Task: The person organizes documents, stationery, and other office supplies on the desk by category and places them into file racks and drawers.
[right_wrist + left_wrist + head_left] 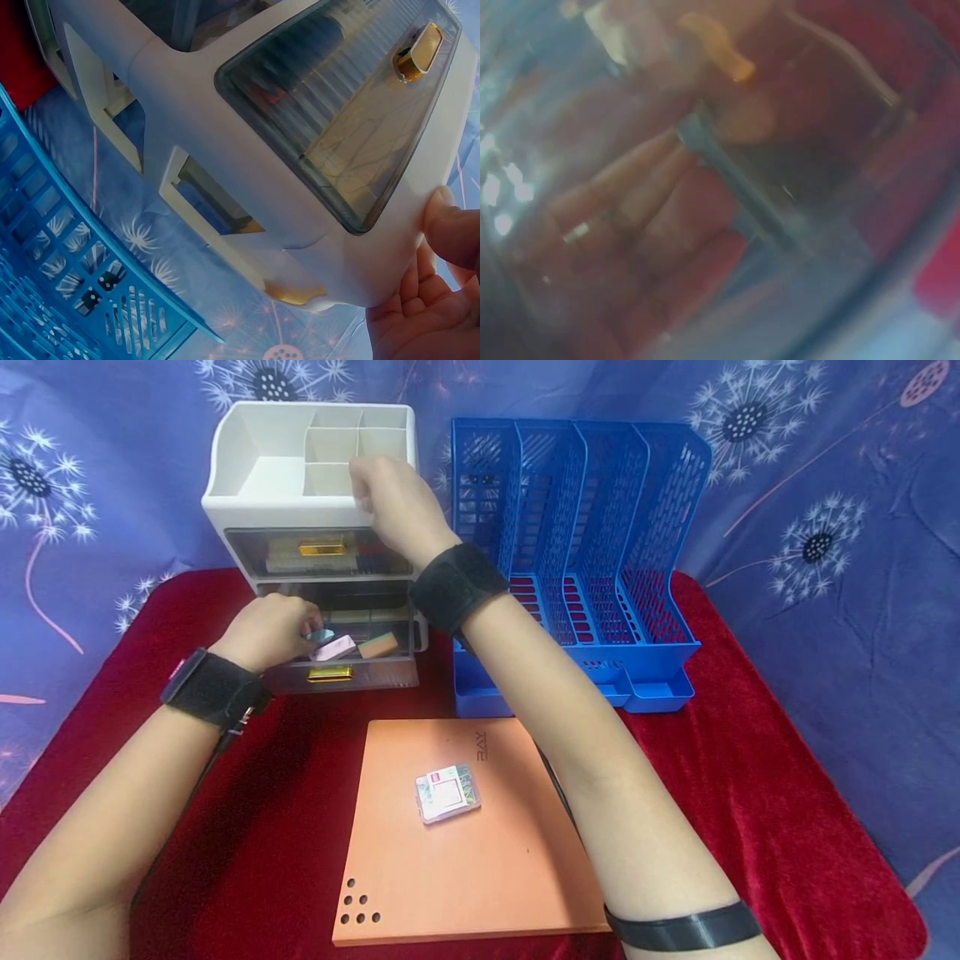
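A white desktop organizer (pixel 262 477) with smoky clear drawers stands at the back left. Its lower drawer (pixel 378 672) is pulled out, with a pink eraser-like block (pixel 333 648) and an orange-and-green one (pixel 378 646) at the front. In that drawer my left hand (pixel 268 627) pinches a small light-blue block (pixel 321 636); the left wrist view is blurred through clear plastic. My right hand (pixel 397 497) grips the organizer's upper right front rim, thumb on the front and fingers inside, as the right wrist view shows (pixel 431 285). The upper drawer (pixel 277 553) is closed.
A blue mesh file rack (pixel 577 652) stands right of the organizer. In front lies an orange board (pixel 450 877) bearing a small clear case (pixel 447 793) with a white label. Red cloth (pixel 247 827) covers the table; a blue dandelion-print curtain (pixel 825 568) hangs behind.
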A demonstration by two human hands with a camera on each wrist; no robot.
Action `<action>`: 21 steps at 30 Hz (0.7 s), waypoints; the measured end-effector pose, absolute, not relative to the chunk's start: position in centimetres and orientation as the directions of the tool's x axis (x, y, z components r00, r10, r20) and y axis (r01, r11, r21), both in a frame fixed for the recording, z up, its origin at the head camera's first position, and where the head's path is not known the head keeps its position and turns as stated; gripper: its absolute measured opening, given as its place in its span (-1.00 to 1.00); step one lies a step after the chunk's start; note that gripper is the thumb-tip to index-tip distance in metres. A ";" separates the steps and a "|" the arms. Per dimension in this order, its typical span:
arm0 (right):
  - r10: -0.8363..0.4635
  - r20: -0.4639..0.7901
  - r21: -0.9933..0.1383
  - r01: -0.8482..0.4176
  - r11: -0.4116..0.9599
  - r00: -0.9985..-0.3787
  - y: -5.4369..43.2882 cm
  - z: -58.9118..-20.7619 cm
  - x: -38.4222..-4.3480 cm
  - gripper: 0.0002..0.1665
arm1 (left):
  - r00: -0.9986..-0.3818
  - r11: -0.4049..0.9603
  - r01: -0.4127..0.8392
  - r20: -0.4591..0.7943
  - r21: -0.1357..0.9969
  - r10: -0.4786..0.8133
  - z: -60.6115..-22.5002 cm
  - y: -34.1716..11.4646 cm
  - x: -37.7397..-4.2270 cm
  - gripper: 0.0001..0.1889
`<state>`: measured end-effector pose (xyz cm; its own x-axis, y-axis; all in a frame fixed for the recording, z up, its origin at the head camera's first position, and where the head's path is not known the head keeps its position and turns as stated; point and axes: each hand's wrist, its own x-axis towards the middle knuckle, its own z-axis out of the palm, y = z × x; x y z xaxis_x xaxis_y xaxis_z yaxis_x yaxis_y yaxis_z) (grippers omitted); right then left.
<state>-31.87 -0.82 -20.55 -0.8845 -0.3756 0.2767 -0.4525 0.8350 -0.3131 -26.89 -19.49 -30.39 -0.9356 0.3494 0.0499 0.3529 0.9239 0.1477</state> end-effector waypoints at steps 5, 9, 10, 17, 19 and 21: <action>-0.378 0.278 -0.312 -0.455 0.834 -0.883 -0.8 -20.6 -31.9 -0.89 | -0.939 0.927 0.342 0.041 0.152 0.340 -30.2 -19.3 -26.8 -0.72; -0.377 0.278 -0.314 -0.455 0.834 -0.883 -0.8 -20.6 -31.9 -0.91 | -0.941 0.928 0.338 0.047 0.154 0.335 -30.0 -19.2 -26.6 -0.70; -0.377 0.278 -0.313 -0.454 0.834 -0.884 -0.8 -20.6 -31.9 -0.91 | -0.942 0.929 0.336 0.049 0.158 0.333 -29.9 -19.2 -26.6 -0.70; -0.380 0.281 -0.302 -0.457 0.837 -0.881 -0.8 -20.6 -31.9 -0.91 | -0.931 0.914 0.359 0.139 0.190 0.337 -29.3 -19.3 -26.0 -0.77; -0.380 0.282 -0.298 -0.457 0.838 -0.881 -0.8 -20.6 -31.9 -0.90 | -0.926 0.909 0.368 0.171 0.196 0.338 -29.1 -19.3 -25.7 -0.79; -0.378 0.282 -0.296 -0.455 0.840 -0.882 -0.8 -20.6 -31.9 -0.90 | -0.917 0.903 0.382 0.203 0.194 0.344 -28.9 -19.2 -25.5 -0.80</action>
<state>-31.92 -0.80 -20.60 -0.8816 -0.3783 0.2822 -0.4550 0.8400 -0.2956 -25.45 -19.23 -28.87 -0.9168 0.3439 0.2028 0.3819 0.9035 0.1945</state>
